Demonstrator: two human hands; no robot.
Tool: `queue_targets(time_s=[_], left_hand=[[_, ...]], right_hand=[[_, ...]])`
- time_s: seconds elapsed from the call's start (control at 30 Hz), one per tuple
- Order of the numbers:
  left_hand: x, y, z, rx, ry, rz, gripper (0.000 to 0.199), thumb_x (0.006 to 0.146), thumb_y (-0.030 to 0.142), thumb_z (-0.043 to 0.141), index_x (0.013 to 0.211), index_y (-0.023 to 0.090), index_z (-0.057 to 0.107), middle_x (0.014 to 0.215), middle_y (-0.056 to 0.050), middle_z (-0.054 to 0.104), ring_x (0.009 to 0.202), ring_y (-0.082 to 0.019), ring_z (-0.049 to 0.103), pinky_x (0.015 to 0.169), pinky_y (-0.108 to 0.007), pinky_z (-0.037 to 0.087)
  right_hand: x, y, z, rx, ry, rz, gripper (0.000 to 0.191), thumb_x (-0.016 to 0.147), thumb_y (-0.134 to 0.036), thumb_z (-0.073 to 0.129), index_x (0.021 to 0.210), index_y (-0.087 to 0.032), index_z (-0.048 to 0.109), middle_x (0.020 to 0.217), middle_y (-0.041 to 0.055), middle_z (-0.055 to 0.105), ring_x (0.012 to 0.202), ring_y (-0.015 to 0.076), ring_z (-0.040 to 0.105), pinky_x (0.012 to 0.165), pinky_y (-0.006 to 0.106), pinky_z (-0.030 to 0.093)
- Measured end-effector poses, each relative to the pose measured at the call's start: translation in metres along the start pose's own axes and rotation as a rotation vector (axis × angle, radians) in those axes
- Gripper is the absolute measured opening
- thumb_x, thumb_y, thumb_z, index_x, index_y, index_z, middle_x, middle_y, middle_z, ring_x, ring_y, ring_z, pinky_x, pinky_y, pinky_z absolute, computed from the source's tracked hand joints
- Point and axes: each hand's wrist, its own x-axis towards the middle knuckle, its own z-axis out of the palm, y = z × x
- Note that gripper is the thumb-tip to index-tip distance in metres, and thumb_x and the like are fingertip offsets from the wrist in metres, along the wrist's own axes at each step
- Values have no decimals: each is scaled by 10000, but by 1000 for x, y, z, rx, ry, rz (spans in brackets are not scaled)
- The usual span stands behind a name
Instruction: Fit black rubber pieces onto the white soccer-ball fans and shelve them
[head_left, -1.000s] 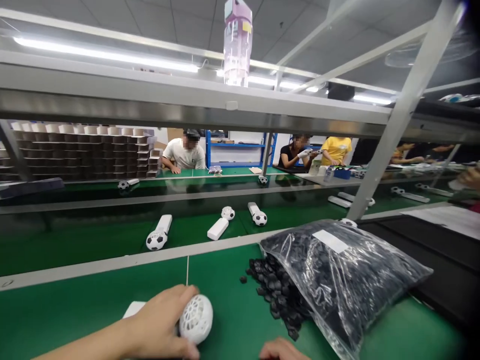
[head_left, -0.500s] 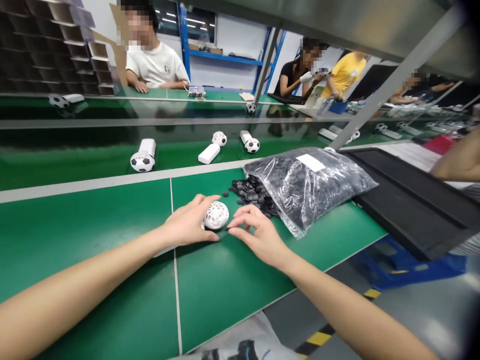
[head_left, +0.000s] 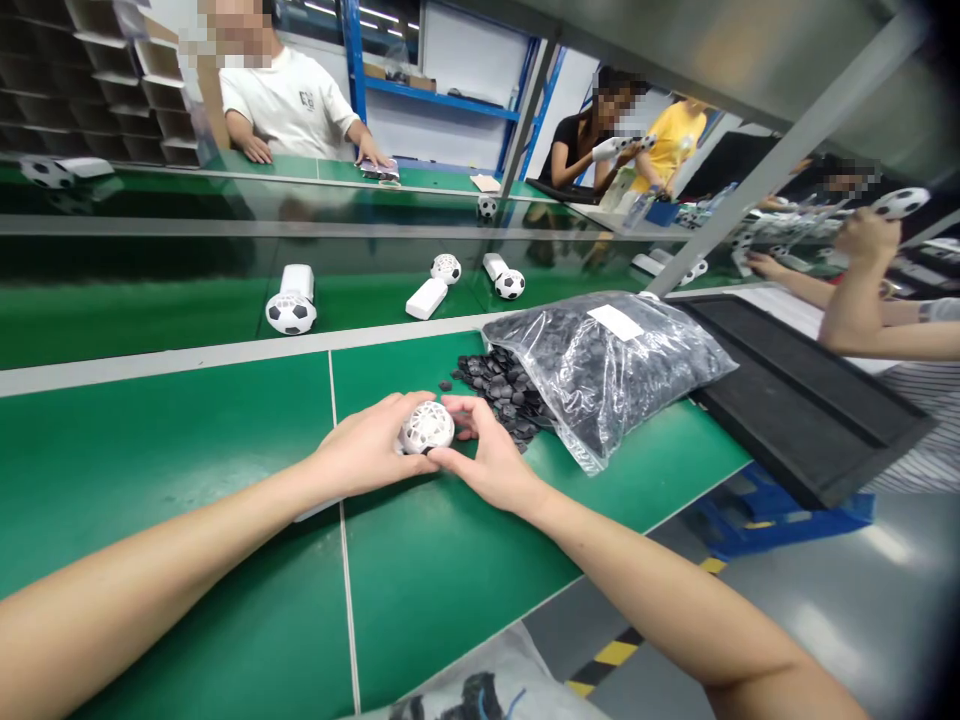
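Observation:
My left hand (head_left: 364,448) is closed around a white soccer-ball-shaped gadget (head_left: 429,426), with thumb below and fingers above. Its ball end has a patterned openwork surface, and a pale handle lies partly hidden beneath my wrist. Against the ball's right side, my right hand (head_left: 491,458) presses with its thumb low and its fingers curled at the side. A dark spot shows at the ball's lower edge near that thumb; I cannot tell whether a small black piece is there. Just beyond my right hand, loose black pieces (head_left: 504,388) spill from a clear plastic bag (head_left: 600,350).
Beyond the pale rail, several ball-ended gadgets lie on the green conveyor, including one with black patches (head_left: 291,312). A black tray (head_left: 810,390) lies at right, beside a slanting metal post (head_left: 757,160). Co-workers sit across the line and at far right.
My right hand has moved left onto the ball, having been apart from it with a small dark piece at its fingertips. Across the line, a co-worker's hand has reached out to an item on the table.

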Motion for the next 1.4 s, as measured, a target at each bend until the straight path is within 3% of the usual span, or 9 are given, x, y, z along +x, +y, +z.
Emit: queue_targets(time_s=[0.4,0.6,0.7,0.77,0.9,0.97,1.13,1.27,1.4], left_hand=[[-1,-1,-1,0,-58,-28,725,733,528,557,1359,284,286,1305,-43,459,1128,-268,489,895,-370,423],[-2,-1,-1,2,-26,-40,639,749,516,539,1314,275,365,1281,-50,487,1091,-271,514,856,-360,441],[-3,2,0,14,-35,-22,636,744,522,544,1307,285,367,1276,-46,487,1081,-269,518,867,-365,435],[-3,4,0,34,-48,-18,664,732,522,557,1317,297,337,1296,-43,470,1093,-274,510,885,-381,425],[-1,5,1,60,-39,-97,668,671,424,608,1268,278,345,1221,-40,530,1018,-278,551,786,-363,461],[1,3,-2,53,-50,-92,587,672,345,576,1221,271,381,1147,-29,570,944,-256,576,732,-332,465],[4,-7,-19,223,-121,166,622,653,135,490,1255,278,429,1189,-39,519,1047,-251,475,859,-350,394],[1,-10,-24,330,-74,140,635,669,57,415,1268,268,441,1046,-67,543,948,-245,463,777,-337,395],[-2,-12,-20,319,-33,158,636,680,57,404,1284,256,419,1019,-60,558,959,-241,445,803,-332,377]], right_hand=[[1,-4,-2,-81,-53,-2,404,792,-296,580,1152,-194,428,1106,72,513,996,170,517,827,322,459],[0,-4,-4,-113,-49,-1,437,778,-300,597,1164,-186,427,1120,83,513,1017,176,511,830,322,458],[15,0,-14,-111,-117,31,320,824,-334,543,1092,-171,478,1049,62,571,931,147,556,793,286,470],[32,3,-20,-220,-124,30,220,877,-341,463,985,-164,538,963,41,603,856,125,574,771,263,468],[64,7,-19,-847,-131,-31,210,880,-316,474,978,-175,597,997,61,586,940,180,549,796,292,445],[71,7,-14,-1001,-192,-30,206,891,-267,449,963,-157,607,977,89,584,933,207,547,764,304,450],[72,3,-9,-1085,-230,-14,230,890,-110,361,963,-102,579,972,141,578,921,228,553,761,322,451],[75,-1,-16,-1120,-230,32,211,882,-110,379,984,-60,557,943,174,591,866,241,592,737,338,466],[79,-2,-18,-1109,-244,30,212,870,-101,391,940,-48,584,931,192,602,848,258,613,718,345,474]])
